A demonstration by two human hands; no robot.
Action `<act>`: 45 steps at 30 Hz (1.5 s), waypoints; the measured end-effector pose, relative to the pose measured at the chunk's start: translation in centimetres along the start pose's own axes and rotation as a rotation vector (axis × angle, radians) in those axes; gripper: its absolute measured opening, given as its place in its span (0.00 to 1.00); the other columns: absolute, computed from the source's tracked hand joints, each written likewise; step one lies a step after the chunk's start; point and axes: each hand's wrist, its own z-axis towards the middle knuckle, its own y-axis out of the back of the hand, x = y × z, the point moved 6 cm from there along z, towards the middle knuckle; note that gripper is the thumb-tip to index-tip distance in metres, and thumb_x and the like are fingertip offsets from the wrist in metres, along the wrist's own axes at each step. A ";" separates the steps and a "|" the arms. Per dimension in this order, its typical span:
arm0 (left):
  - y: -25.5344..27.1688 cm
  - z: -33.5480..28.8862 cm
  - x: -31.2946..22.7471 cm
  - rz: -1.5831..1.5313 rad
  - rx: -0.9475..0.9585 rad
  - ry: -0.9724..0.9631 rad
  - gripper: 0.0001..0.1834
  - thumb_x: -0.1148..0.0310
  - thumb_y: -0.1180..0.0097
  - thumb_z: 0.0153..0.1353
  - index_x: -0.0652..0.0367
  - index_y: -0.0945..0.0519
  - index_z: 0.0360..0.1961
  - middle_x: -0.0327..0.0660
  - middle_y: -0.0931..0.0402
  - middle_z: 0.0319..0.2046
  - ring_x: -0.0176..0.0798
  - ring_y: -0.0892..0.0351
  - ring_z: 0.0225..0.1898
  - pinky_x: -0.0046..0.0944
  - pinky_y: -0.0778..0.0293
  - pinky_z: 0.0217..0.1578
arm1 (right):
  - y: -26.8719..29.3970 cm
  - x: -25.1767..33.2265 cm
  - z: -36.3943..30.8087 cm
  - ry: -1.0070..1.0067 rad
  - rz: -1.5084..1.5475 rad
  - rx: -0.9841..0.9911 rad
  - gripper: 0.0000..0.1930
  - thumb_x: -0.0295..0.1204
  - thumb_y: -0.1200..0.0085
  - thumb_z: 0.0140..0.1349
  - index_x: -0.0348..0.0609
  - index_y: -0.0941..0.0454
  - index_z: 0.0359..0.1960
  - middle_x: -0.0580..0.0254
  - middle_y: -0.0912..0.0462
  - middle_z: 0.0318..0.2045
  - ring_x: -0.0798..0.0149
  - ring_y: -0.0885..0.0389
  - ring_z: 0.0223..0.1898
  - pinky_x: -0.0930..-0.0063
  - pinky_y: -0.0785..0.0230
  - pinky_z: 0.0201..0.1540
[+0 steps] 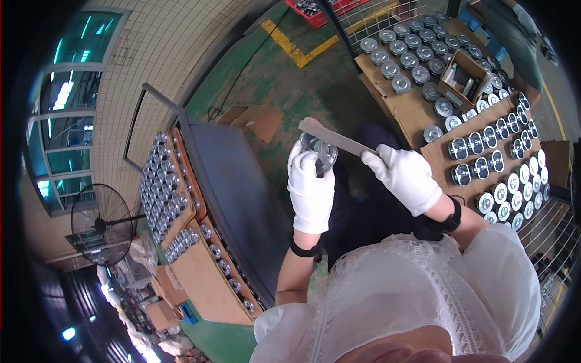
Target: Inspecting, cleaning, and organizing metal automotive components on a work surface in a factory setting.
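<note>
The left hand (311,190) grips one metal piston (327,158), held out over the open room between the left surface (227,175) and the right surface (396,107). The right hand (404,178) clasps one flat strip (342,141), crossing the piston's far edge; whether they touch, I can't tell. Bare floor (321,85) stretches beyond.

Two gloved hands (312,193) (410,178) and one round metal part (327,158) are sitting by one flat bar (342,140); one fan (100,224) is standing left of it, one red crate (319,20) beyond.
</note>
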 end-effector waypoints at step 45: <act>-0.2 -0.7 -0.8 -0.171 0.084 0.044 0.23 0.75 0.27 0.51 0.62 0.22 0.48 0.52 0.18 0.50 0.51 0.14 0.46 0.44 0.18 0.46 | -0.7 2.2 1.1 0.073 0.038 -0.019 0.21 0.45 0.49 0.74 0.47 0.21 0.25 0.56 0.25 0.11 0.52 0.22 0.13 0.61 0.32 0.16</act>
